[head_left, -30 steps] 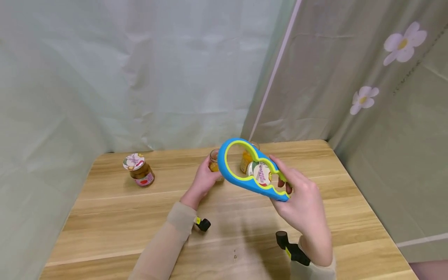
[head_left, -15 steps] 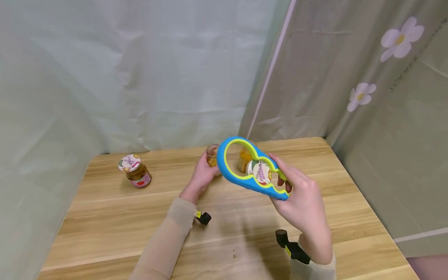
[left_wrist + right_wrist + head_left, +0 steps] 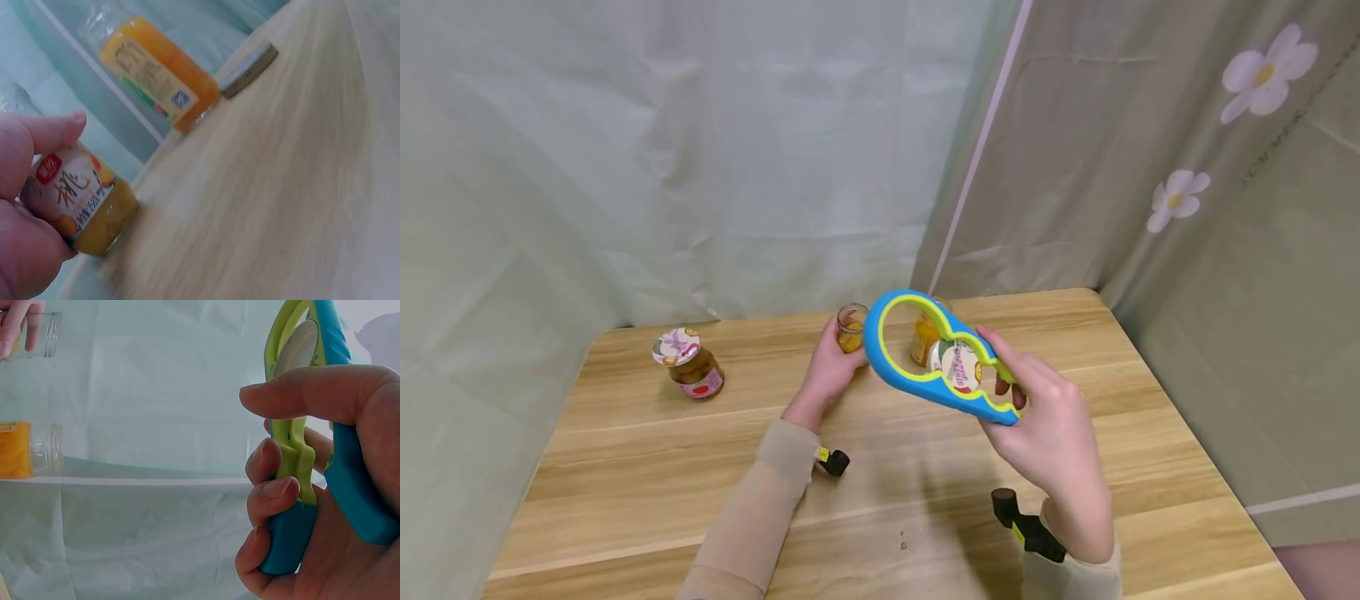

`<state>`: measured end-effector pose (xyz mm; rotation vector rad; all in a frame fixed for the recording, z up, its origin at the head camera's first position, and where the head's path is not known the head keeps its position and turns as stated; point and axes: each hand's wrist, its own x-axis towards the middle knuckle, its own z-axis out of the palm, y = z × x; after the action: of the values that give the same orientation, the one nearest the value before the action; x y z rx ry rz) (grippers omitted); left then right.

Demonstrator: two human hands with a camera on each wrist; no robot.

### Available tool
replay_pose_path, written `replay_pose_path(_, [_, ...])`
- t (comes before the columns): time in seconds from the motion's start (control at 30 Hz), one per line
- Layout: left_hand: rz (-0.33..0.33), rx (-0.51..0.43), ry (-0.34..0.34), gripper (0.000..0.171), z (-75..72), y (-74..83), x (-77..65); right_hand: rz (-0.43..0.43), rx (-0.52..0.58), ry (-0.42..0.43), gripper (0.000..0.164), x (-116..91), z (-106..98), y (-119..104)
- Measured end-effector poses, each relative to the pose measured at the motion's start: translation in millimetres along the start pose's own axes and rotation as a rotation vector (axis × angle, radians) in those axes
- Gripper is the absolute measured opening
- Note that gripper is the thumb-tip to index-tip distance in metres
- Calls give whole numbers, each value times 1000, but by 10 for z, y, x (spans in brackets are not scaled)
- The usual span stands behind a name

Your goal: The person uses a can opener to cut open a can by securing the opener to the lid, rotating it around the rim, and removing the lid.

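Nudged the lidless, fruit-labelled glass jar (image 3: 850, 335) slightly toward the back edge of the desk (image 3: 700, 467), clasping it in the left hand (image 3: 832, 363); gripping aloft, in the right hand (image 3: 1051, 421), a scalloped, lime-lined blue opener (image 3: 936, 393).

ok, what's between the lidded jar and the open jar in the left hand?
In the head view: bare tabletop beside the lidded jar, then the left hand itself, gripping the open jar.

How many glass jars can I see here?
3: a lidded jar at left, an open jar held in the left hand, and another open jar, partly hidden behind the blue opener in the head view.
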<state>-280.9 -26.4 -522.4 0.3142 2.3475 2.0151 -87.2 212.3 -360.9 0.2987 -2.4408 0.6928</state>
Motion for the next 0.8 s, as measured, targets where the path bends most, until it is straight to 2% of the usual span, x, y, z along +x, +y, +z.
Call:
replay_pose_path(0.13, [12, 61, 7, 73, -35, -3, -14, -19, 8, 15, 78, 14, -3, 0])
replay_pose_path(0.43, [-13, 138, -4, 80, -69, 30, -26, -6, -8, -4, 79, 20, -1, -12])
replay_pose_path(0.8, [-12, 142, -22, 84, -106, 19, -15, 9, -9, -17, 82, -2, 10, -10])
